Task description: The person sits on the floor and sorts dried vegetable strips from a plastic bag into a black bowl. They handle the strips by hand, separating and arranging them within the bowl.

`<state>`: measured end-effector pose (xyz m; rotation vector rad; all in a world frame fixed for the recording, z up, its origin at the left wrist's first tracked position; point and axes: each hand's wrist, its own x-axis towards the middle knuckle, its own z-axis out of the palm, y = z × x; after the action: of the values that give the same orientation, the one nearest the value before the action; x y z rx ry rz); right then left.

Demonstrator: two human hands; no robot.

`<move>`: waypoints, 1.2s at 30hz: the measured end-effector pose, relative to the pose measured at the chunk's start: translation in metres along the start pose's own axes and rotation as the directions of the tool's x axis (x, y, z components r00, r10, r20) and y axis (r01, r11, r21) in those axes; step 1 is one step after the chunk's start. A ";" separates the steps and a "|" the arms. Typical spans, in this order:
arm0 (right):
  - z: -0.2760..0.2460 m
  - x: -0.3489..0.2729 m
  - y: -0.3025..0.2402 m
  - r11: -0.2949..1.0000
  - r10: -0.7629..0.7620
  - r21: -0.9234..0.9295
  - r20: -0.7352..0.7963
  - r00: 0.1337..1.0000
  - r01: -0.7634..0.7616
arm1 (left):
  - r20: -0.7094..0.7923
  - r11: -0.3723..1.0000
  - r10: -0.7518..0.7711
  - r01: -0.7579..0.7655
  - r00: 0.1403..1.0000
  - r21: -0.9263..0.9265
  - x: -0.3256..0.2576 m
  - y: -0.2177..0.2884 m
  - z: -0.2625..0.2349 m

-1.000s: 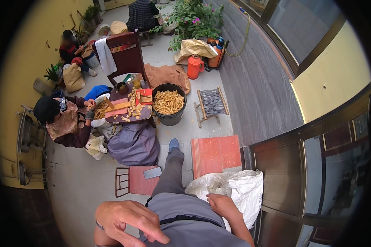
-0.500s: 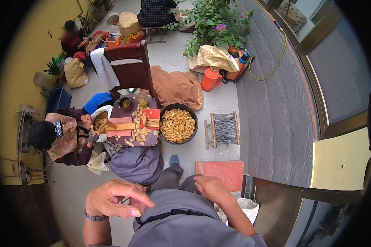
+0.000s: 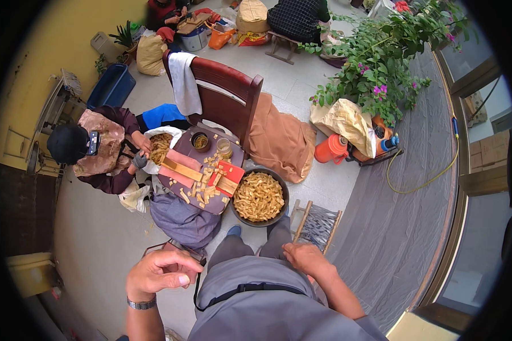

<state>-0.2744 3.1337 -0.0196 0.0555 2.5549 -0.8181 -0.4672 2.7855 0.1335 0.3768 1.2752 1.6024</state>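
Observation:
My left hand [image 3: 160,273], with a metal-banded watch [image 3: 141,303] at its wrist, hangs in front of my waist. Its fingers are bent and a gap shows between thumb and forefinger; nothing is seen in them. Close to the fingertips runs a thin black strap [image 3: 198,290] from my grey apron [image 3: 256,307]. My right hand [image 3: 308,259] is by my right thigh, loosely curved, with no object visible in it. In front of my feet stands a dark round basin [image 3: 287,196] heaped with yellowish-brown strips [image 3: 259,196].
Left of the basin, a chair [image 3: 227,85] bears a red board [image 3: 231,172] and loose pieces. A person [image 3: 105,148] sits beside it. A low woven stool [image 3: 318,224] stands at right. Farther off are a red jug [image 3: 331,149], a flowering plant [image 3: 375,74] and other seated people.
My view has swung to the right and come nearer the basin; the scene sits farther left-tilted. My feet have stepped up to the basin. Both hands stay low at my sides.

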 end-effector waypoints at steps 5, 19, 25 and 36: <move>-0.088 0.044 0.055 0.986 -0.061 -0.157 -0.033 0.998 0.055 | -0.133 0.999 -0.053 0.051 0.990 -0.017 0.026 -0.020 0.027; -0.090 0.102 0.044 0.985 -0.146 -0.056 0.265 0.953 0.166 | -0.366 0.942 -0.320 0.254 0.874 -0.219 0.043 -0.074 -0.009; -0.125 0.157 0.084 0.926 -0.201 -0.243 0.326 0.924 0.288 | -0.526 0.907 -0.389 0.215 0.756 -0.362 0.049 -0.109 0.014; -0.043 0.332 0.250 0.740 -0.204 -0.370 0.672 0.712 0.562 | -0.668 0.799 -0.495 0.593 0.556 -0.098 0.127 -0.323 0.018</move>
<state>-0.5462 3.3309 -0.2675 -0.8533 2.0831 -0.1252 -0.3465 2.8788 -0.1786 -0.5611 1.8253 1.1034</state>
